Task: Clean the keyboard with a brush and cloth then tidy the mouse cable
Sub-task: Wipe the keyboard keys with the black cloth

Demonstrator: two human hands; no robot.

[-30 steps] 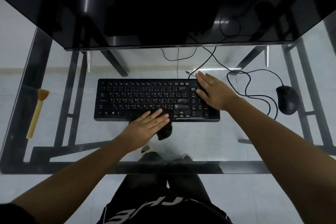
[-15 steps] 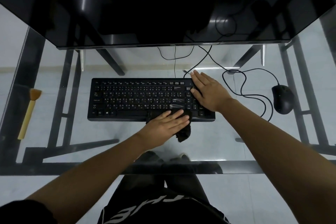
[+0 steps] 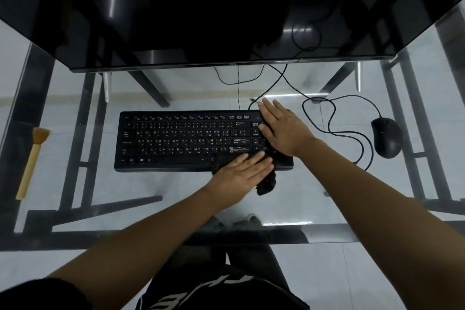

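Glass counter (image 3: 314, 184) on a black metal frame, pale tiled floor showing through it; large dark monitor (image 3: 226, 7) overhangs the far side. Black keyboard (image 3: 181, 143) lies square to the person at the centre. Left hand (image 3: 241, 171) is flat, fingers straight and together, pressing a dark cloth (image 3: 266, 185) onto the near right stretch of the keyboard; a bunched tail of cloth hangs off the front edge onto the glass. Flat palm rather than a pinch likely spreads pressure over several keys per pass. Right hand (image 3: 284, 128) also lies flat with straight fingers, gripping nothing, spread over the number-pad end. Judged a brace, so the board does not skate on smooth glass under the wiping. Wooden-handled brush (image 3: 31, 161) is parked at the far left of the counter, well apart from the keyboard, bristles away from the person and untouched, which suggests the brushing step is over and the cloth step is in hand. Black mouse (image 3: 387, 137) sits to the right, its mouse cable (image 3: 358, 96) sprawled in loose loops between mouse and keyboard, not yet tidied. Cable passes close behind the right hand; contact cannot be told.
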